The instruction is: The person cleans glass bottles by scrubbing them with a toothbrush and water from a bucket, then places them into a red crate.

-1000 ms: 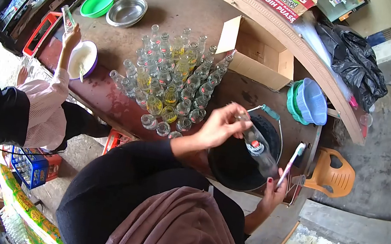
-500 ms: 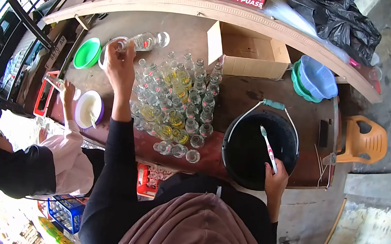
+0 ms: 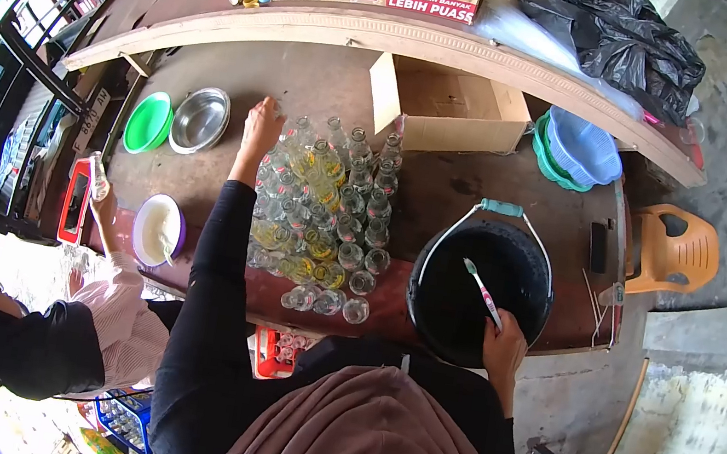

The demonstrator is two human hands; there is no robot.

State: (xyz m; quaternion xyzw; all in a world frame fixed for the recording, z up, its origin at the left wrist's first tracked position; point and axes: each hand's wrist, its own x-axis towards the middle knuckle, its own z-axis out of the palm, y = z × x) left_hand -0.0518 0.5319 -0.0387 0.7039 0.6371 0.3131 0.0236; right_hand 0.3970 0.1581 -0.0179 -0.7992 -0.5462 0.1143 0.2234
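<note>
My left hand (image 3: 262, 127) is closed round the neck of a glass bottle, mostly hidden by the fingers, at the back left corner of a close group of standing glass bottles (image 3: 324, 208). Some of these bottles have yellow markings. On the right, my right hand (image 3: 504, 347) grips a white and pink toothbrush (image 3: 482, 292), its bristle end pointing up and left over the black bucket (image 3: 427, 306). The bucket's wire handle with a green grip (image 3: 502, 207) leans toward the back.
Left of the bottles are a green bowl (image 3: 149, 123), a metal bowl (image 3: 200, 120) and a purple-rimmed bowl (image 3: 160, 230). A co-worker's hand (image 3: 103, 207) holds a bottle. Behind stand an open carton (image 3: 465, 130) and a wooden ledge (image 3: 345, 29). Blue basins (image 3: 584, 148) sit right.
My left hand has moved right and down with its bottle, from above the metal bowl to the group's edge. The toothbrush has shifted slightly left and down. The co-worker's bottle is now more upright.
</note>
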